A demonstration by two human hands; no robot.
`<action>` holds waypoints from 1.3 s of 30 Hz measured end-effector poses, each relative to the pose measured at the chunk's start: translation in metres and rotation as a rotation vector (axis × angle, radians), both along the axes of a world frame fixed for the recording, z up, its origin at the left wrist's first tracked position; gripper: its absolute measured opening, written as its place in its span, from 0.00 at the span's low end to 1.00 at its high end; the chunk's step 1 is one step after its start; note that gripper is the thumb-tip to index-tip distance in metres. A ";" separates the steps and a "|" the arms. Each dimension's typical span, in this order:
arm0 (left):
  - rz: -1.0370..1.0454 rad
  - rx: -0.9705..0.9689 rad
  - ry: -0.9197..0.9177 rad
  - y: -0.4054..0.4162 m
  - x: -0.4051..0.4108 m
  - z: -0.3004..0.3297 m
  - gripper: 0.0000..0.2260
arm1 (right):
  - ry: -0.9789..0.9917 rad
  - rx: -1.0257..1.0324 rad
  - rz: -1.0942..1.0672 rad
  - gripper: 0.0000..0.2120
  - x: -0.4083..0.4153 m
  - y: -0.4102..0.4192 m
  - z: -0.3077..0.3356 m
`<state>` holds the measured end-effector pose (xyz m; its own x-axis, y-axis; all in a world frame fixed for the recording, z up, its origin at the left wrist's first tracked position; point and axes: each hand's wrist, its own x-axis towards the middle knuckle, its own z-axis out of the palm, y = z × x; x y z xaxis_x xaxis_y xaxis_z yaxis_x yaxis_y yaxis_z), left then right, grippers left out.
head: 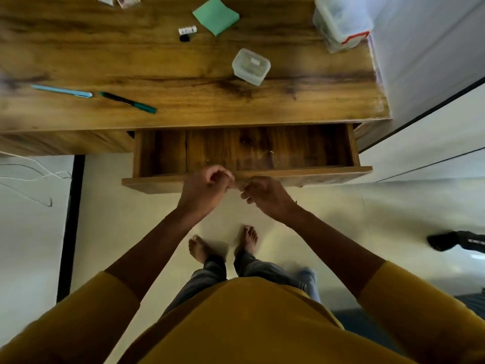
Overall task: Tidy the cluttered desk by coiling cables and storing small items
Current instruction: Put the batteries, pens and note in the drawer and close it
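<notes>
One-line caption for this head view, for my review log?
Both hands, left and right, curled together above the open drawer; two pens and small containers lie on the desk.

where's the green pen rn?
Head view: the green pen lies on the desk near its front edge, left of the open drawer, just right of the light blue pen.

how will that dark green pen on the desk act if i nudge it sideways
The green pen is slim and round-looking, so it would probably roll across the smooth desk. It looks rigid and likely light, easy to pinch up.
</notes>
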<state>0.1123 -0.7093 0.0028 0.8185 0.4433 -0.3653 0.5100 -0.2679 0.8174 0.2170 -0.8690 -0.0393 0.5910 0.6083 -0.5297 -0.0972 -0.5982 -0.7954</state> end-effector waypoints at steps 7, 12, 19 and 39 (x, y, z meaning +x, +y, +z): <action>-0.187 0.380 0.116 0.028 0.042 -0.007 0.10 | -0.575 -0.074 0.126 0.07 0.039 0.027 0.033; -0.319 0.393 0.285 0.028 0.061 -0.023 0.13 | -0.503 -0.356 0.344 0.12 0.059 0.041 0.015; -0.317 0.371 0.370 0.030 0.060 -0.045 0.16 | -0.520 -0.417 0.375 0.14 0.059 0.041 0.000; -0.563 0.154 0.557 0.021 0.032 -0.044 0.10 | -0.248 -0.463 0.657 0.08 0.043 0.019 -0.023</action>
